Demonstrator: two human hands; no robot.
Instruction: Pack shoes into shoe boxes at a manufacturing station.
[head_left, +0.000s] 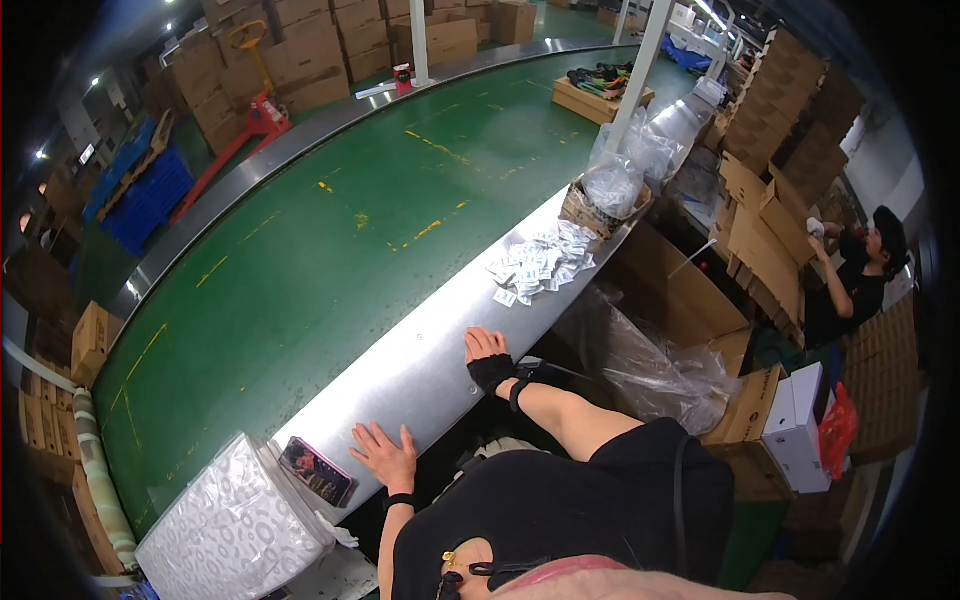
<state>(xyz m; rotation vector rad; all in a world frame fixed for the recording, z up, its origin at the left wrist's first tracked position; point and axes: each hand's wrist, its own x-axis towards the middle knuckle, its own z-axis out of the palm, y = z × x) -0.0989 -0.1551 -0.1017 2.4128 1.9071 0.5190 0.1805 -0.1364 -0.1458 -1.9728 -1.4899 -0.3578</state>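
My left hand (385, 457) rests on the metal ledge (420, 338) with its fingers spread, holding nothing. Close beside it lies a smartphone (317, 472) with a lit screen, against a plastic-wrapped stack of white patterned sheets (235, 515). My right hand (487, 360), in a black fingerless glove or wrist wrap, lies palm down farther along the ledge with its fingers stretched out. Beyond that hand, a loose heap of small white sachets (545, 262) sits on the metal. A box with clear plastic bags (612, 188) stands past the heap.
A green conveyor belt (330, 250) curves along the ledge, carrying a cardboard tray (600, 97) at its far end. Open cartons and plastic film (650, 360) stand to my right, where a co-worker (860, 265) handles something white. A red pallet jack (255, 125) stands behind the belt.
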